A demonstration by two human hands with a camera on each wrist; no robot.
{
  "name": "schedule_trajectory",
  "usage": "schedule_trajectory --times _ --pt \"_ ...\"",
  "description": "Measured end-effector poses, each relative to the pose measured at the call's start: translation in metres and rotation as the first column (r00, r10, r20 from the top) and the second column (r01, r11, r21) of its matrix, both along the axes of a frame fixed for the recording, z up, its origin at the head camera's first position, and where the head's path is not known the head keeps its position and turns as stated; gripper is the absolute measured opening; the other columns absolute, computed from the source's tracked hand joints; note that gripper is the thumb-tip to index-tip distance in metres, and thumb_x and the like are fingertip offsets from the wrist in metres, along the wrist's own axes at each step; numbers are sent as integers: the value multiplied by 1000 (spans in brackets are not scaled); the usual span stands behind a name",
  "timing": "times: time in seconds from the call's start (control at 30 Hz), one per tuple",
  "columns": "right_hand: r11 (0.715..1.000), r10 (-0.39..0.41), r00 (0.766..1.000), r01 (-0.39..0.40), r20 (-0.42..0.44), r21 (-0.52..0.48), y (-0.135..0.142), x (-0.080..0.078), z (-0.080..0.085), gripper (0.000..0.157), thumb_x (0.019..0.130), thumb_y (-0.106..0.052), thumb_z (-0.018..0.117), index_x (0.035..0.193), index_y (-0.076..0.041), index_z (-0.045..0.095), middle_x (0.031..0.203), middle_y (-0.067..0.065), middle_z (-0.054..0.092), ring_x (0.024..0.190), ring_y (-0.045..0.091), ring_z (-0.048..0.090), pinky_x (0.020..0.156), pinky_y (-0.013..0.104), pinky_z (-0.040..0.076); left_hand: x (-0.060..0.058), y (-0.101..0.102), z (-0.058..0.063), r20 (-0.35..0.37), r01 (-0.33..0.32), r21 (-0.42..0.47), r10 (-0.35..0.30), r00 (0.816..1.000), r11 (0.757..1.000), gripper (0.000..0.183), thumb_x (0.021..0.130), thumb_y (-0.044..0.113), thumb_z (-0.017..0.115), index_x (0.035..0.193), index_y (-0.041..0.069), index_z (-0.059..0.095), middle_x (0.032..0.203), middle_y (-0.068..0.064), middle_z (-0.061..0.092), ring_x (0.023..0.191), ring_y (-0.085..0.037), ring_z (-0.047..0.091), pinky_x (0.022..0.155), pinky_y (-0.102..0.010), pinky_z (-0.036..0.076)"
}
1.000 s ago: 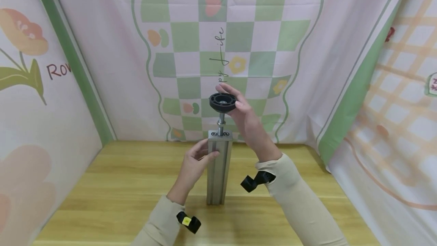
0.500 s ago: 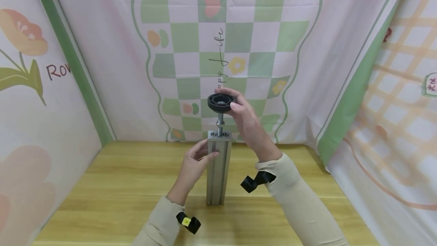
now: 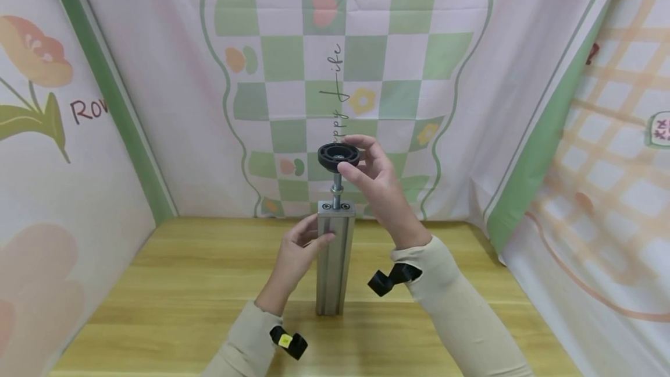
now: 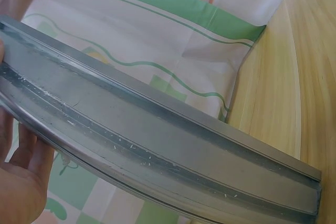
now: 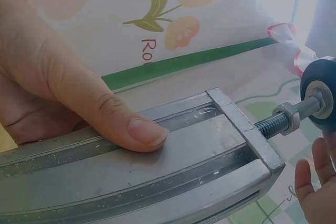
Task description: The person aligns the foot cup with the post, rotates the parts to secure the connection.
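An aluminium profile (image 3: 330, 266) stands upright on the wooden table, a flat end plate (image 5: 247, 129) screwed over its top. My left hand (image 3: 293, 255) grips it near the top, with the thumb across its front face. From the plate rises a levelling foot (image 3: 327, 162), its round black pad uppermost. Its threaded stem (image 5: 270, 128) carries a hex nut (image 5: 289, 118) partway along, with some thread showing below. My right hand (image 3: 384, 191) holds the pad's rim, thumb on the near side and fingers curved round the far right. The left wrist view shows the profile's grooves, dotted with small pale flecks.
Wood-grain table (image 3: 183, 284) lies all round the profile. A printed checkered cloth (image 3: 293, 57) hangs behind, with more patterned cloth on the left and right. Both wrists wear black camera mounts (image 3: 290, 343) over beige sleeves.
My right thumb has slid left along the pad's near rim, while the fingertips have shifted right on the far side. The left hand and the profile have stayed in place.
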State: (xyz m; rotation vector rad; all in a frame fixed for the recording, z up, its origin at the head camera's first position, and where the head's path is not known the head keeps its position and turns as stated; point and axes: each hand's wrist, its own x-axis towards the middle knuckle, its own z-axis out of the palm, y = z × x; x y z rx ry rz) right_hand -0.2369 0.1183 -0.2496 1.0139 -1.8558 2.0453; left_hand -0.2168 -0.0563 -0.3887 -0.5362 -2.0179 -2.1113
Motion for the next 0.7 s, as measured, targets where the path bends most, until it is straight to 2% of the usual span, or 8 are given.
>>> schedule_trajectory --times 0.07,0.17,0.23,0.3,0.4,0.43,0.5,0.7 --pt "1000 -16 1000 16 7 6 -1 0 0 72 85 -45 80 138 -9 47 123 16 54 101 30 61 86 33 53 0 0 0 1 -4 -6 4 1000 1000 50 91 29 77 136 14 62 122 -5 66 108 -22 64 87 -34 55" --pt "999 -25 1000 25 -6 31 -1 0 0 83 80 -55 80 142 -11 45 126 15 52 101 30 61 84 33 54 0 0 0 2 -8 -9 8 1000 1000 50 91 27 76 137 12 62 123 -6 66 109 -23 64 88 -35 55" --pt "998 -25 999 28 -37 64 -1 -2 -1 79 90 -54 70 147 -10 40 136 13 48 112 28 58 92 33 51 0 0 0 9 -8 -10 8 1000 1000 49 91 26 76 137 12 62 123 -7 66 109 -23 64 88 -35 54" --pt "998 21 999 -18 -49 61 -2 -4 -2 70 99 -47 56 151 -6 34 147 14 41 123 28 51 102 37 43 0 0 0 15 -5 -3 5 1000 1000 49 91 24 76 136 12 62 122 -8 66 109 -23 64 88 -35 54" --pt "993 111 992 -109 -53 35 -2 -6 -2 61 102 -32 35 154 -1 27 157 16 29 136 30 41 111 46 30 0 0 -1 26 -4 0 4 1000 1000 49 91 23 77 136 13 62 122 -8 66 109 -23 64 88 -35 54" --pt "990 143 989 -142 -48 18 -3 -7 -2 60 102 -29 31 154 0 26 158 18 29 136 33 41 112 49 28 0 0 -1 27 -4 1 4 1000 1000 49 91 23 77 137 13 62 122 -7 66 109 -23 64 88 -36 54" --pt "983 182 983 -182 -37 -6 -3 -7 -2 59 103 -28 26 155 0 26 159 17 29 138 33 39 113 52 25 0 0 -1 27 -4 0 4 1000 1000 51 91 25 77 137 12 62 122 -7 66 109 -23 64 89 -36 54" --pt "976 214 976 -215 -35 -25 -2 -6 -2 55 105 -25 22 155 -2 29 159 16 31 140 32 39 115 51 25 0 0 -1 32 -2 0 2 999 1000 54 89 34 79 136 16 62 123 -4 66 109 -22 64 89 -37 54"
